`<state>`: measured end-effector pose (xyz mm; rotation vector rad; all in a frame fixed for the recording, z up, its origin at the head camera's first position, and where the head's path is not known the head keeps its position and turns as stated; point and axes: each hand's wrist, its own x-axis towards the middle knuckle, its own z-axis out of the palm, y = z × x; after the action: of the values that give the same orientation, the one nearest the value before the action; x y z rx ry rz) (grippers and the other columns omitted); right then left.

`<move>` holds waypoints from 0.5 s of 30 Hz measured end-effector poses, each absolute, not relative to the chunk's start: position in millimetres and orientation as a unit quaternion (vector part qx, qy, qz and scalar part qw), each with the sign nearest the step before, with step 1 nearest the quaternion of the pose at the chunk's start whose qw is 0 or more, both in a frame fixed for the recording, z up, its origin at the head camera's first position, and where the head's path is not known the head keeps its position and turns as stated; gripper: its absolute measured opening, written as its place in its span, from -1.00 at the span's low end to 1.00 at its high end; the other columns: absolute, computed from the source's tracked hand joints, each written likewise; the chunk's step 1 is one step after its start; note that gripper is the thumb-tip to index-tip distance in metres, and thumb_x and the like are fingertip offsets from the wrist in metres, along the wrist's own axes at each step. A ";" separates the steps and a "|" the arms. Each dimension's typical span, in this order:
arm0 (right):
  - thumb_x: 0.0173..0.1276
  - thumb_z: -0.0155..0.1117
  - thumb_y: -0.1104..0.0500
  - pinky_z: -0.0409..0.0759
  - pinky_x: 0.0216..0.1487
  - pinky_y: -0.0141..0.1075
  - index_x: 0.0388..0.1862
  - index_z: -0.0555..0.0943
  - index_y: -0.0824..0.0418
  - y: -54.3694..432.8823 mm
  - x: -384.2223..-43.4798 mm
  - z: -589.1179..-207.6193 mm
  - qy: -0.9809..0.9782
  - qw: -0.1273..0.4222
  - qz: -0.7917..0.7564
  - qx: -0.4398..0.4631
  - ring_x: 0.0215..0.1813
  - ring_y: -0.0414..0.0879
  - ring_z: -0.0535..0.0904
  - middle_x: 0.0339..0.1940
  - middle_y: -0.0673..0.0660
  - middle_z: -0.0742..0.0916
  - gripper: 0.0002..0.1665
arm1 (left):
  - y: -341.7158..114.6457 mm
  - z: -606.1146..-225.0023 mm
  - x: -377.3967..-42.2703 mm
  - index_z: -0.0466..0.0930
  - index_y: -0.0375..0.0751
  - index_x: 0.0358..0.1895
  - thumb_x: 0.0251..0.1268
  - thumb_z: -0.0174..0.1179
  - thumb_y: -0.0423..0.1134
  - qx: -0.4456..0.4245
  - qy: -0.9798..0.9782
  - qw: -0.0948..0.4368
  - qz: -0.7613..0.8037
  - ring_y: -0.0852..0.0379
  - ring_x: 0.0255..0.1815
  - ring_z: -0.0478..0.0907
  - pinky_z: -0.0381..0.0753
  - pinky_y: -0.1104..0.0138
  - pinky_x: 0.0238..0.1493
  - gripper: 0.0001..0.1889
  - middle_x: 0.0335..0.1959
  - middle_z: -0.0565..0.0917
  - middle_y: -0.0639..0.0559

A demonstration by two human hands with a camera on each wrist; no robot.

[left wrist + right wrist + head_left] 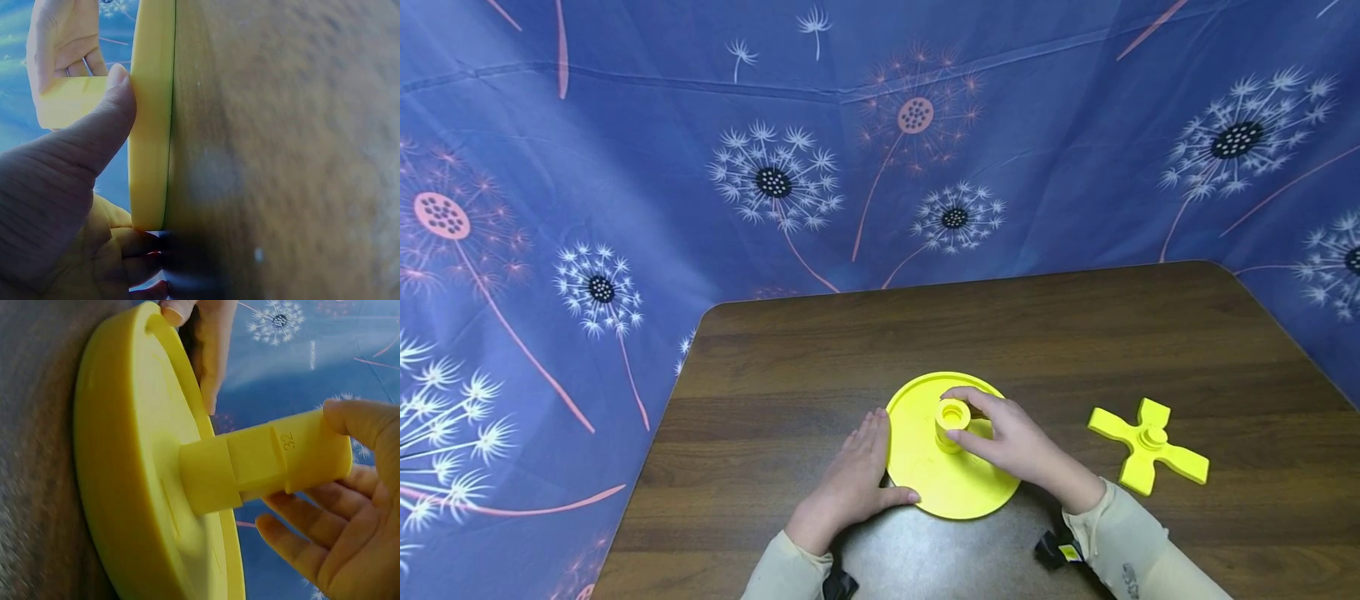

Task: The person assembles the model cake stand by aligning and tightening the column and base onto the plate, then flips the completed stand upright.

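A round yellow disc (925, 475) with a raised rim lies on the table. From its middle rises a yellow hollow cylinder (256, 462) with flat faces, a step and the number 32 on its side. My right hand (1011, 433) grips the cylinder's upper end between thumb and fingers, the other fingers spread below. My left hand (853, 479) rests against the disc's left edge. Its fingers lie straight along the side, and the thumb (115, 94) touches the rim at the front. To the right, apart from both hands, lies a yellow four-armed cross (1150, 450) with a round knob in its centre.
The brown wooden table (820, 358) has rounded back corners. Behind and beside it hangs a blue cloth (1037, 167) with a dandelion print. Black straps (1052, 550) with small devices sit at both wrists, below pale sleeves (1138, 537).
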<state>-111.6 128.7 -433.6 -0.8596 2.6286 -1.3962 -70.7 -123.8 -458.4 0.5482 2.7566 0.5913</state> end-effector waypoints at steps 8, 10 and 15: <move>0.14 0.51 0.10 0.64 -0.01 -0.09 0.08 0.56 0.14 120.3 -103.7 -437.8 0.873 -0.040 -0.429 -0.227 -0.05 -0.08 0.67 -0.04 -0.03 0.69 -0.48 | -122.4 -457.7 -71.4 -0.15 -0.43 0.53 0.10 0.31 0.27 0.190 0.952 0.134 0.201 -0.19 0.55 -0.10 0.08 -0.05 0.45 0.18 0.55 -0.05 -0.30; 0.13 0.52 0.11 0.64 -0.02 -0.06 0.07 0.56 0.15 119.0 -102.3 -437.9 0.877 -0.046 -0.424 -0.220 -0.06 -0.05 0.68 -0.04 0.00 0.69 -0.47 | -122.3 -457.1 -71.0 -0.16 -0.42 0.53 0.10 0.31 0.27 0.188 0.951 0.137 0.202 -0.18 0.56 -0.11 0.07 -0.05 0.46 0.18 0.55 -0.05 -0.29; 0.14 0.52 0.11 0.64 -0.03 -0.05 0.06 0.56 0.16 117.3 -100.7 -440.0 0.881 -0.066 -0.414 -0.218 -0.05 -0.04 0.67 -0.05 0.00 0.70 -0.48 | -122.6 -457.0 -70.7 -0.16 -0.42 0.53 0.10 0.31 0.27 0.184 0.950 0.141 0.208 -0.17 0.56 -0.11 0.07 -0.05 0.46 0.18 0.56 -0.06 -0.29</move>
<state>-100.7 117.3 -440.0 -0.7156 2.8907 -1.3584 -70.7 -122.6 -457.0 0.5322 2.7435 0.6010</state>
